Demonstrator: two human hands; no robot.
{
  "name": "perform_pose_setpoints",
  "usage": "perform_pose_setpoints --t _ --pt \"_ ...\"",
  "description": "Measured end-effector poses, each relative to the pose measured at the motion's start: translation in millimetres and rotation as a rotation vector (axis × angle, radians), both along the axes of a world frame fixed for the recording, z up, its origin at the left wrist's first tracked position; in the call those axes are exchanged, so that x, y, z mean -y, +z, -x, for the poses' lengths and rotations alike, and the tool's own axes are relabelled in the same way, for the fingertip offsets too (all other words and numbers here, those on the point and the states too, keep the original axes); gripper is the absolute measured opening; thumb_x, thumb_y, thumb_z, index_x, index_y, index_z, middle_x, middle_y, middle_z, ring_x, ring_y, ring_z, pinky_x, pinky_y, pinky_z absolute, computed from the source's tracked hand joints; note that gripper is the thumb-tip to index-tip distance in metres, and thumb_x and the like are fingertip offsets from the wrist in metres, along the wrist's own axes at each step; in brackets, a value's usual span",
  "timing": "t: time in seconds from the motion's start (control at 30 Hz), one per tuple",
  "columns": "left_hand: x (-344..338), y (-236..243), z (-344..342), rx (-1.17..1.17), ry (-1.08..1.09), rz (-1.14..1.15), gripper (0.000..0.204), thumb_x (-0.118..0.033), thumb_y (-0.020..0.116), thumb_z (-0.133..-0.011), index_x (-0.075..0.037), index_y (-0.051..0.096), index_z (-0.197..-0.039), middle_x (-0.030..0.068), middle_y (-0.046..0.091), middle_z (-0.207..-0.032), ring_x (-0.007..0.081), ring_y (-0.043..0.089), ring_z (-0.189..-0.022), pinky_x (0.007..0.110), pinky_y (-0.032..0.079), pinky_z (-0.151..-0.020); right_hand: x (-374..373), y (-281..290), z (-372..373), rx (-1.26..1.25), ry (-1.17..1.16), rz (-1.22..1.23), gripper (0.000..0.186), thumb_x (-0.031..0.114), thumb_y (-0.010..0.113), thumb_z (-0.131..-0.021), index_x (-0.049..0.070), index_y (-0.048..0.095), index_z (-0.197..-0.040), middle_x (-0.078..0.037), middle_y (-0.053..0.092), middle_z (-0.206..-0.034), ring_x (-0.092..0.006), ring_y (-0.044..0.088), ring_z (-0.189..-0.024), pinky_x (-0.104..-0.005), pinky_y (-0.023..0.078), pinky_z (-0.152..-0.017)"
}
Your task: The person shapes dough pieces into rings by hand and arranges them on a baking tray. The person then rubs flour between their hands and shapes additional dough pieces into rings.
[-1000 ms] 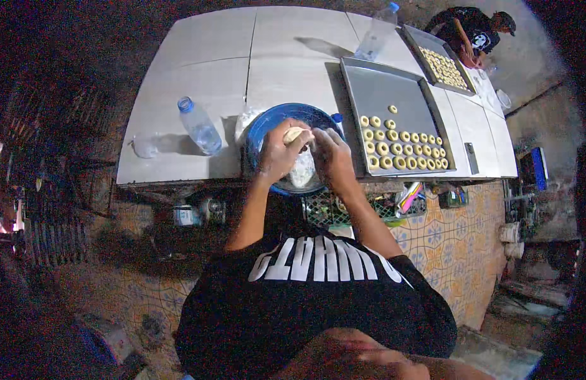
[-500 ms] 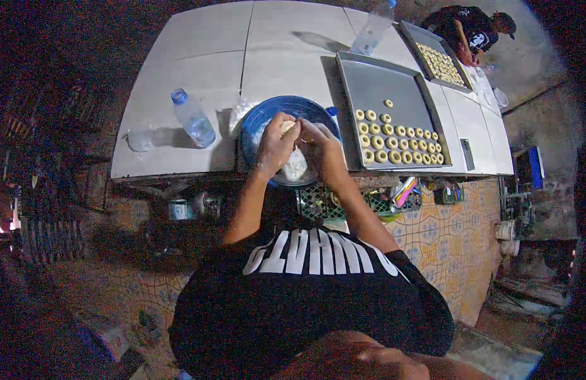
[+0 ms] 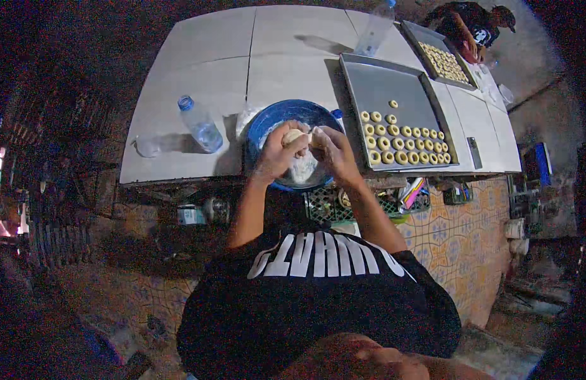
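At the near edge of a white table (image 3: pixel 293 73), over a blue basin (image 3: pixel 281 114), the left hand (image 3: pixel 279 154) clamps its fingers around pale dough (image 3: pixel 293 135); whether the right hand (image 3: pixel 333 154) pinches any cannot be told. A loose, floury hold could drop it.

We see matt, smooth dough (image 3: pixel 293 135) and dull white powder (image 3: pixel 302 171) in a blue plastic bowl (image 3: pixel 292 108), a smooth grey metal tray (image 3: pixel 383 82), a glossy clear plastic bottle (image 3: pixel 202 128), a smooth pale tabletop (image 3: pixel 293 73) (tile-like, to us), and matt black shirt cloth (image 3: pixel 318 307).
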State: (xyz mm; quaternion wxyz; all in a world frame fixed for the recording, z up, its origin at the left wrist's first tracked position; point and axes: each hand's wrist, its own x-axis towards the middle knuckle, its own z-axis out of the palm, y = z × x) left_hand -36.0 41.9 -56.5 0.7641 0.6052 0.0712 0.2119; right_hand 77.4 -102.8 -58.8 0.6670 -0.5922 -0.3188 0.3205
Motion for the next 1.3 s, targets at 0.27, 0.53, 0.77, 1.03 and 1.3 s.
perform_pose_setpoints --t 0.27,0.53,0.77,1.03,1.3 --pt "-7 -5 6 -0.115 -0.018 0.213 0.018 -0.020 0.069 -0.096 -0.007 0.064 -0.108 -0.0039 0.059 -0.083 0.0036 0.051 -0.069 0.021 0.042 -0.059 -6 25 19 0.701 -0.018 -0.023 0.050 -0.005 0.066 -0.086 0.000 0.052 -0.134 -0.018 0.065 -0.119 -0.0307 0.065 -0.106 -0.0381 0.052 -0.091" --pt "-11 7 11 -0.138 -0.101 0.167 0.020 -0.027 0.067 -0.097 -0.009 0.064 -0.104 -0.0056 0.057 -0.080 0.0034 0.050 -0.069 0.019 0.039 -0.059 -7 19 12 1.032 -0.149 0.178 0.033 0.003 0.068 -0.086 -0.001 0.063 -0.118 -0.024 0.066 -0.113 -0.0421 0.064 -0.104 -0.0442 0.054 -0.090" --pt "-6 1 4 -0.196 -0.002 0.052 0.021 -0.026 0.069 -0.097 -0.005 0.066 -0.098 -0.0031 0.059 -0.075 0.0044 0.051 -0.065 0.022 0.043 -0.060 -8 26 17 0.759 -0.171 0.163 0.027 0.013 0.063 -0.093 0.001 0.065 -0.117 -0.024 0.068 -0.111 -0.0395 0.067 -0.106 -0.0429 0.054 -0.086" --pt "-10 -24 1 -0.175 0.097 -0.134 0.020 -0.021 0.073 -0.091 -0.003 0.069 -0.096 0.0009 0.066 -0.079 0.0060 0.057 -0.066 0.024 0.046 -0.058 -12 -1 8 -0.444 -0.093 0.097 0.027 0.014 0.059 -0.093 0.004 0.063 -0.119 -0.002 0.064 -0.091 -0.0119 0.056 -0.072 -0.0249 0.046 -0.067" --pt "-21 -18 3 -0.246 -0.060 -0.156 0.028 -0.030 0.064 -0.099 -0.002 0.066 -0.099 -0.0010 0.061 -0.077 0.0057 0.054 -0.067 0.024 0.046 -0.061 -11 1 13 0.522 -0.081 0.041 0.031 0.007 0.065 -0.091 -0.002 0.065 -0.121 -0.014 0.070 -0.109 -0.0190 0.066 -0.096 -0.0330 0.052 -0.083"
